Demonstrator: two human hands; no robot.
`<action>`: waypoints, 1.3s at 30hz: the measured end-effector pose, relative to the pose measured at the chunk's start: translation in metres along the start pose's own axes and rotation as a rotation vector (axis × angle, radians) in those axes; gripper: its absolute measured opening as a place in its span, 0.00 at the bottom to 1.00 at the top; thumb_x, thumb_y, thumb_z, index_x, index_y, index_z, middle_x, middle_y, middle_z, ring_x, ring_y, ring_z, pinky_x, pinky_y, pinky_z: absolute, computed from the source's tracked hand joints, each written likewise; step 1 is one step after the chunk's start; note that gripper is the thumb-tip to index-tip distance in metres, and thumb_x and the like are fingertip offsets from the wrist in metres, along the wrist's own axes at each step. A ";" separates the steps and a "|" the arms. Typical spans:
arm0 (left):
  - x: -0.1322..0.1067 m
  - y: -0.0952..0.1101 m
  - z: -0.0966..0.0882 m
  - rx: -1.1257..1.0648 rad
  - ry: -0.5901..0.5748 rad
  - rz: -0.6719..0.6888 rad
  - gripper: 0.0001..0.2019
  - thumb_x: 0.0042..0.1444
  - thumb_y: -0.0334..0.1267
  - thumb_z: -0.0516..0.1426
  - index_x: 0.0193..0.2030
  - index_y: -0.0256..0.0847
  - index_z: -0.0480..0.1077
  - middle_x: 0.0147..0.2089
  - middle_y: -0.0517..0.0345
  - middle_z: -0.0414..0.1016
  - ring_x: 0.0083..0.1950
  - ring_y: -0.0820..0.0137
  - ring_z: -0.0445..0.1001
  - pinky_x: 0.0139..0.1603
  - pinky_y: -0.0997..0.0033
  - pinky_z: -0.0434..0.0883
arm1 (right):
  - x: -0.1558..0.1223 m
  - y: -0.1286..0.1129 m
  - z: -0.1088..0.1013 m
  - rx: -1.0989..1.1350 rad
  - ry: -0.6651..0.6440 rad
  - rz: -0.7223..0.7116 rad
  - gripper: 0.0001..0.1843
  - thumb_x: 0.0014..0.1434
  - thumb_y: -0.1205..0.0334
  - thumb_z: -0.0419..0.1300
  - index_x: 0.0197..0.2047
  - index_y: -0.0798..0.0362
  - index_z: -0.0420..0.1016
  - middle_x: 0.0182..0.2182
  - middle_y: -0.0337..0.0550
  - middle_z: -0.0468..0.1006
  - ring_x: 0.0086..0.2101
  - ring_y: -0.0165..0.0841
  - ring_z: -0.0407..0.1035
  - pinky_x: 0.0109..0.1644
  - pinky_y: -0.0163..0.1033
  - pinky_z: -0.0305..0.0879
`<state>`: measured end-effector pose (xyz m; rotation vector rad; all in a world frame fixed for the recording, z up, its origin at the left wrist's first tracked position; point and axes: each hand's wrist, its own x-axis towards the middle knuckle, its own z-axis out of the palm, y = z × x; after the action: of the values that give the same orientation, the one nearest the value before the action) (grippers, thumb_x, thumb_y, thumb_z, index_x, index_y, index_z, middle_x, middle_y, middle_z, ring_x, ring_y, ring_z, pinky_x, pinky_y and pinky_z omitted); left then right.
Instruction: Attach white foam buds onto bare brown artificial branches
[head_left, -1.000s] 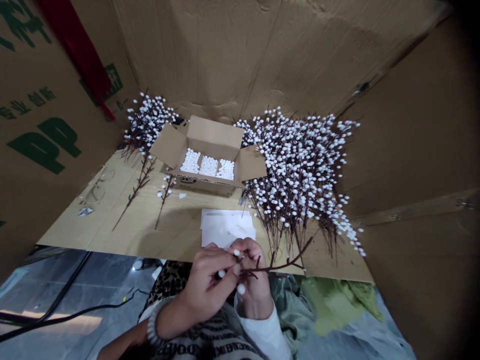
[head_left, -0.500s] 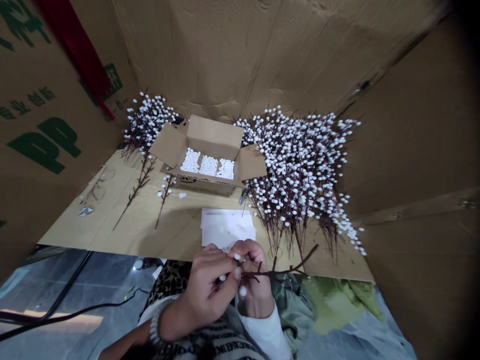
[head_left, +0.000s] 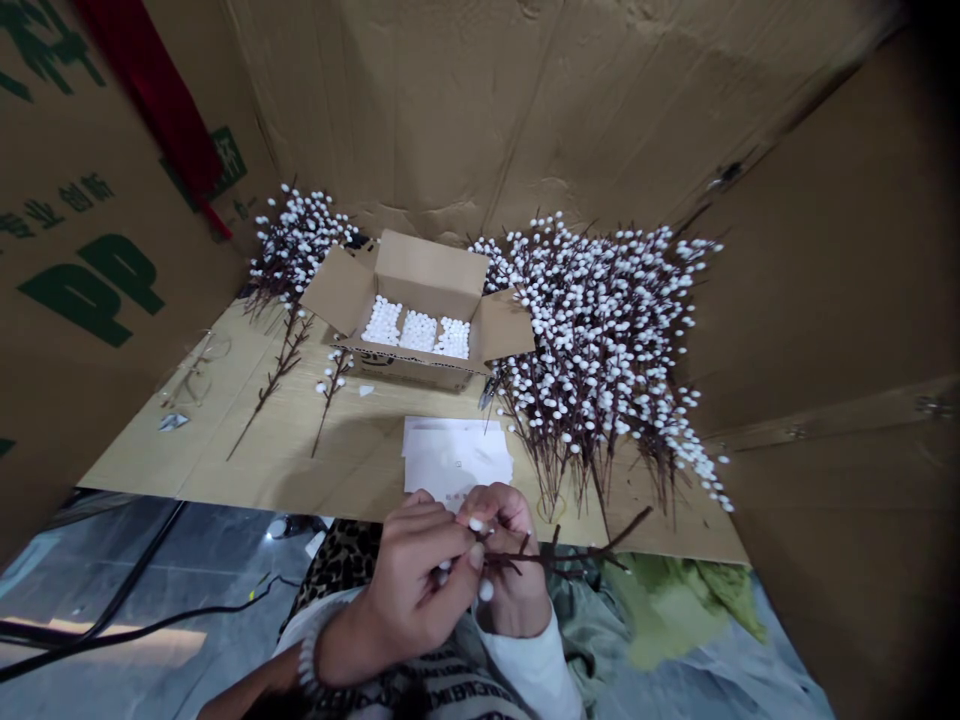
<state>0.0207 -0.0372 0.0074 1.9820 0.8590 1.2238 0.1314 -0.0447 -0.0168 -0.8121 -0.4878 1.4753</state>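
My left hand is closed around one end of a brown artificial berry branch, whose bare forked end points right. White berries show about this hand: one berry hangs below the stem, and another is partly hidden by the fingers. Close against it, my right hand has its fingers curled behind the branch. A white berry sits at its fingertips and appears pinched there. The exact contact between fingers, berry and twig is partly hidden.
Beyond the hands lie white papers and an open cardboard box holding white berries. A large pile of berry branches is at right, a smaller bunch at back left. Two loose branches lie left. Cardboard walls enclose the table.
The branch has shifted slightly right, its free end a little lower. Both hands stay together in nearly the same place, with the right fingers moved slightly.
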 end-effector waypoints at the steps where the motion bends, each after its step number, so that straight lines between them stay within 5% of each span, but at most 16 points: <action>1: 0.000 0.000 0.000 -0.001 0.004 0.003 0.15 0.58 0.31 0.48 0.19 0.42 0.59 0.17 0.61 0.64 0.21 0.72 0.63 0.27 0.69 0.58 | 0.000 0.000 0.000 -0.005 -0.009 0.002 0.12 0.36 0.57 0.74 0.20 0.48 0.75 0.18 0.35 0.74 0.20 0.28 0.66 0.24 0.32 0.63; 8: 0.001 0.000 -0.003 -0.029 0.025 0.022 0.16 0.58 0.31 0.48 0.19 0.42 0.58 0.16 0.62 0.62 0.21 0.72 0.61 0.26 0.68 0.57 | -0.003 0.000 -0.002 -0.020 -0.022 -0.003 0.12 0.38 0.57 0.74 0.21 0.49 0.75 0.20 0.36 0.76 0.20 0.27 0.66 0.24 0.31 0.63; 17: 0.004 0.000 -0.009 0.064 0.021 0.038 0.15 0.58 0.30 0.48 0.20 0.41 0.63 0.18 0.60 0.67 0.21 0.71 0.64 0.27 0.68 0.58 | -0.010 0.014 -0.001 -0.016 0.160 -0.030 0.11 0.40 0.63 0.72 0.25 0.50 0.74 0.22 0.36 0.78 0.22 0.28 0.70 0.22 0.30 0.63; 39: 0.003 0.000 -0.007 0.075 0.092 0.104 0.13 0.54 0.28 0.50 0.20 0.41 0.62 0.16 0.63 0.63 0.20 0.73 0.60 0.26 0.69 0.57 | -0.012 0.015 0.006 0.059 0.096 -0.079 0.09 0.41 0.64 0.72 0.22 0.50 0.75 0.19 0.33 0.76 0.15 0.22 0.60 0.17 0.26 0.55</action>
<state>0.0156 -0.0340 0.0116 2.0659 0.8670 1.3699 0.1160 -0.0566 -0.0219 -0.8045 -0.3983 1.3655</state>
